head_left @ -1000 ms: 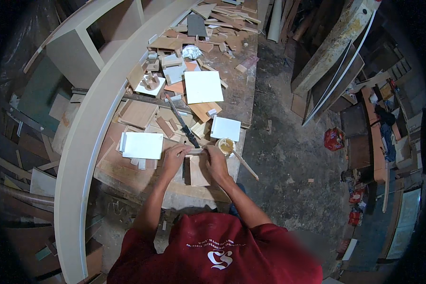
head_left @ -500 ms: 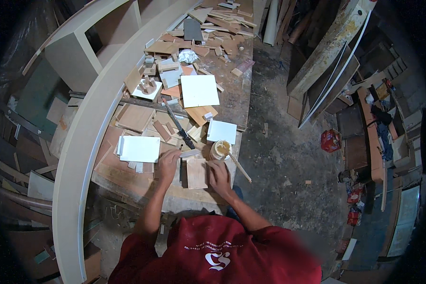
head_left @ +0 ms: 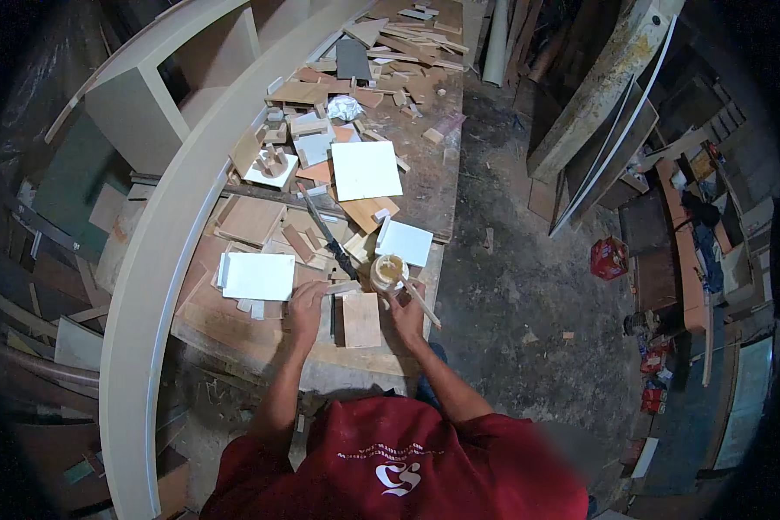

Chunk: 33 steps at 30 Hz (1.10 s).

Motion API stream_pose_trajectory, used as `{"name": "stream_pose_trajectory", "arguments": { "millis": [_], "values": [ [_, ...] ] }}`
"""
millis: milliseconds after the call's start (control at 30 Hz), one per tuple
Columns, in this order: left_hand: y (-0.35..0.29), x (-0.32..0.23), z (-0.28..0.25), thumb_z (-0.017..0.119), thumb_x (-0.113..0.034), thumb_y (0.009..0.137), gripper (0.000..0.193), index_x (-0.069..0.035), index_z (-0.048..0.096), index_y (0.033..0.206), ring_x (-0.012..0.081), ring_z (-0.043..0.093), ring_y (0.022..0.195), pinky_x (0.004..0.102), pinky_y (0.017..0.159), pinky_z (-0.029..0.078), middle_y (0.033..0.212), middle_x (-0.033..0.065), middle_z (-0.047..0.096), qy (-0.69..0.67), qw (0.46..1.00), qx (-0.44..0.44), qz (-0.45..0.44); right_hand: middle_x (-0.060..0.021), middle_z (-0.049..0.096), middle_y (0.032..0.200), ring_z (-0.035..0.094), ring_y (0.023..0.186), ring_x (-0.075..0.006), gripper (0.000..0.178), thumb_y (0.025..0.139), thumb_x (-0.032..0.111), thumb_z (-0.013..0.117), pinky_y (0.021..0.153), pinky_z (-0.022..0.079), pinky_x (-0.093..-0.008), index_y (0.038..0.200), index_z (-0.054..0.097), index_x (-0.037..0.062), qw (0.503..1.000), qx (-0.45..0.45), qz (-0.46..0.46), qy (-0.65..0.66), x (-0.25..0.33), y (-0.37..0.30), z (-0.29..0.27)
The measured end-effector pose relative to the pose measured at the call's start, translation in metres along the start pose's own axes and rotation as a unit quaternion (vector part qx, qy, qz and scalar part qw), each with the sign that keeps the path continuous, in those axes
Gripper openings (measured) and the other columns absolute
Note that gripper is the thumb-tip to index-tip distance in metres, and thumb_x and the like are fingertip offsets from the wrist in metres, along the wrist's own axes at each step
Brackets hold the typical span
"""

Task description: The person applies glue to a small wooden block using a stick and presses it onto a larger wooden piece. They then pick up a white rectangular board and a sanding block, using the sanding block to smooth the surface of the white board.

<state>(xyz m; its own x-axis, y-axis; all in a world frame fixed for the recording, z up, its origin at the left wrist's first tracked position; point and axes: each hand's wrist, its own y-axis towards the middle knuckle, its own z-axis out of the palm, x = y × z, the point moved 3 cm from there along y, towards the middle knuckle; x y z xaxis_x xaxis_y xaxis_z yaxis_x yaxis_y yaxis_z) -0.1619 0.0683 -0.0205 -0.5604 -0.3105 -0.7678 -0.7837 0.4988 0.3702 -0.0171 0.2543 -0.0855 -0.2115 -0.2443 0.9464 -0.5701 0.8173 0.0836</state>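
The left hand (head_left: 305, 305) is pinching one end of a thin wooden strip (head_left: 345, 287), which is extending rightward from its fingertips. The right hand (head_left: 408, 317) is bending its fingers against the near side of a round, pale jar (head_left: 388, 279); whether it is gripping, I cannot tell. A slim wooden stick (head_left: 424, 306) is slanting out over the jar's rim. Between both hands, a smooth, rectangular wooden block (head_left: 361, 321) is lying on the scuffed desk (head_left: 429, 186).
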Motion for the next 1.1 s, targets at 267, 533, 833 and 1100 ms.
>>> {"name": "stream_pose_trajectory", "arguments": {
  "millis": [267,533,833,1100],
  "values": [
    [-0.013,-0.012,-0.019,0.058,-0.002,0.085,0.012,0.006,0.065,0.090,0.0262,0.063,0.083,0.0336,0.078,0.049,0.090,0.0147,0.066,-0.050,0.994,-0.065,-0.078,-0.0133,0.055,0.106,0.054,0.100,-0.0219,0.043,0.081,0.017,0.071,0.088,0.044,-0.0323,0.111,0.046,-0.0006,0.988,0.055,0.042,0.141,0.005,0.005,0.004],
    [-0.025,0.002,-0.020,0.057,-0.003,0.087,0.015,0.006,0.065,0.097,0.0223,0.062,0.087,0.0309,0.080,0.048,0.093,0.0127,0.066,-0.027,0.990,-0.065,-0.120,-0.0037,0.055,0.086,0.052,0.079,-0.0113,0.030,0.086,0.015,0.067,0.072,0.045,-0.0274,0.104,0.046,0.0033,0.986,0.026,0.075,0.149,-0.040,-0.027,0.007],
    [-0.028,-0.006,-0.017,0.057,-0.005,0.088,0.016,0.004,0.065,0.097,0.0225,0.062,0.084,0.0313,0.078,0.048,0.092,0.0129,0.066,-0.054,0.986,-0.097,-0.126,-0.0035,0.056,0.092,0.052,0.084,-0.0118,0.029,0.092,0.029,0.060,0.076,0.043,-0.0266,0.105,0.047,0.0064,0.870,0.199,0.312,0.328,-0.016,-0.051,0.020],
    [-0.030,-0.012,-0.020,0.056,-0.009,0.090,0.017,0.004,0.065,0.098,0.0215,0.061,0.082,0.0310,0.077,0.048,0.093,0.0122,0.066,-0.064,0.982,-0.116,-0.138,-0.0064,0.059,0.101,0.054,0.094,-0.0135,0.030,0.093,0.017,0.057,0.084,0.042,-0.0284,0.115,0.038,0.0090,0.908,0.229,0.193,0.292,-0.020,-0.055,0.021]
  ]
}}
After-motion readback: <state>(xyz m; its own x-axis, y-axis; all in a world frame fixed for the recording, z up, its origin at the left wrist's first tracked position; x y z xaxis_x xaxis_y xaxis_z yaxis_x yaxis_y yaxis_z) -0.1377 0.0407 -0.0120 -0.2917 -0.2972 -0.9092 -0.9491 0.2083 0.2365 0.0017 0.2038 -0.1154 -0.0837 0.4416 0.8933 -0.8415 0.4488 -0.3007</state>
